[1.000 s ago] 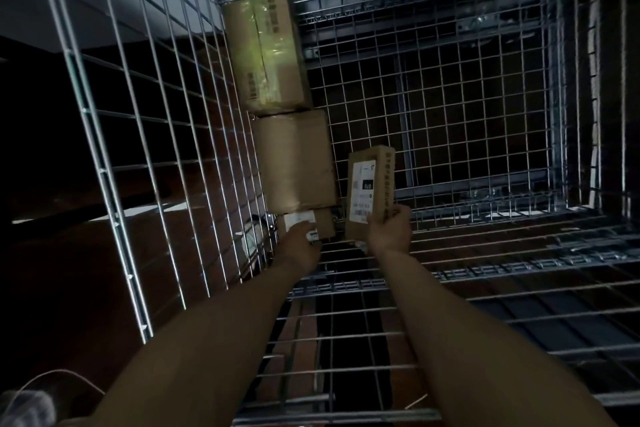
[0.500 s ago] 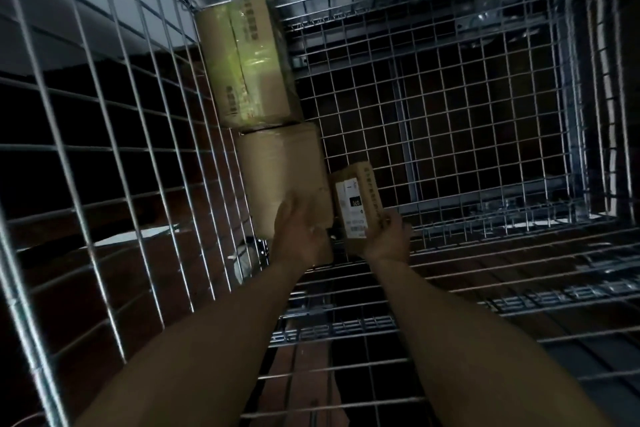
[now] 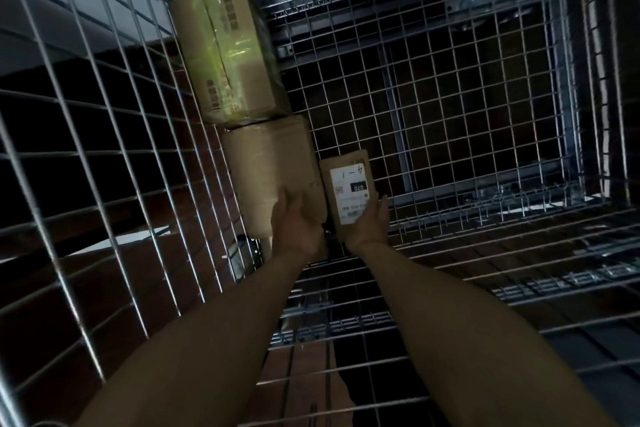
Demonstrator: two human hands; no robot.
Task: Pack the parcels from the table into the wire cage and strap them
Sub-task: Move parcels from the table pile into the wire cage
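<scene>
I look down into the wire cage [image 3: 450,114]. Against its left wall stand two brown parcels: a taped one with green sheen [image 3: 225,55] at the back and a plain one [image 3: 270,170] in front of it. My left hand [image 3: 298,229] lies flat with spread fingers on the near end of the plain parcel. My right hand [image 3: 370,222] grips the lower end of a small parcel with a white label [image 3: 348,194], which stands right beside the plain parcel, close to the cage floor.
The cage's mesh floor [image 3: 467,156] to the right of the parcels is bare. Wire walls rise on the left [image 3: 104,149], back and right. Dark floor shows through the mesh.
My right hand has lowered the labelled parcel and brought it beside the plain parcel. My left hand moved up from a small labelled box onto the plain parcel, hiding that box.
</scene>
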